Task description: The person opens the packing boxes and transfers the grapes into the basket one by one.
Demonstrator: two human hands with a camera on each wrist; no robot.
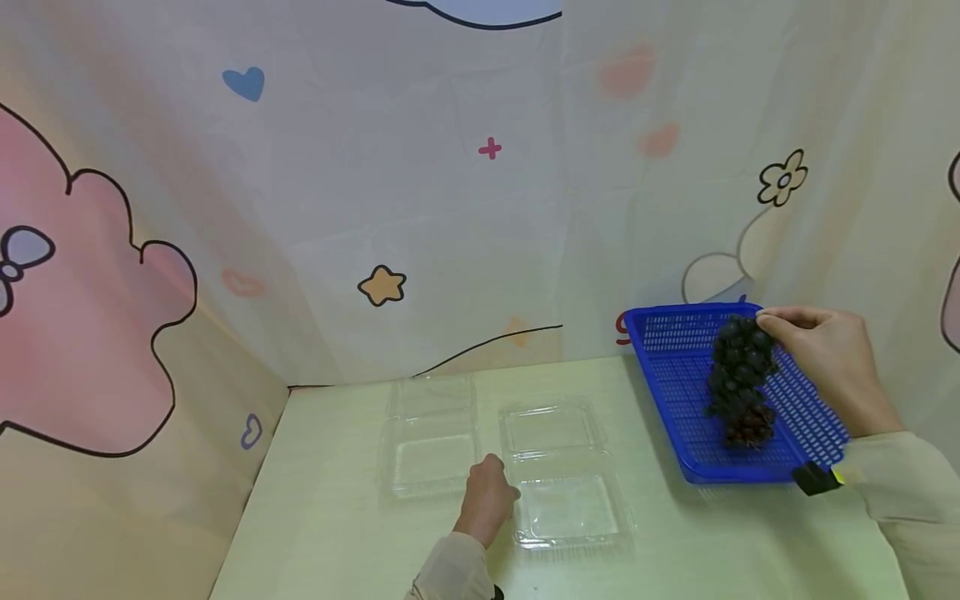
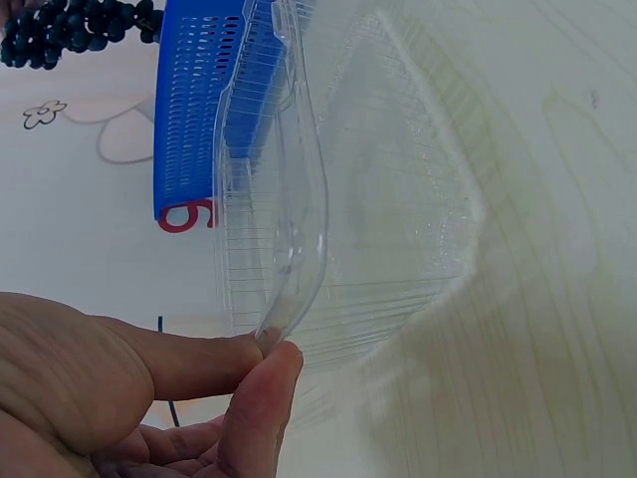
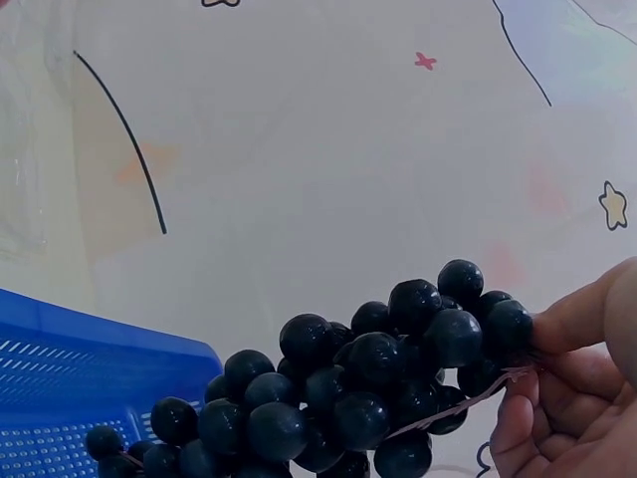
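Observation:
A bunch of dark grapes hangs over the blue basket, its top pinched between thumb and fingers of my right hand. In the right wrist view the grapes dangle from a thin stem held at the fingertips. My left hand pinches the edge of an open clear plastic clamshell box on the table. The left wrist view shows thumb and forefinger on the box's rim. Something reddish-brown shows under the bunch's lower end in the basket.
A second open clear clamshell box lies to the left on the pale table. Behind the table hangs a printed curtain. A black tag sits by the right sleeve at the basket's near corner.

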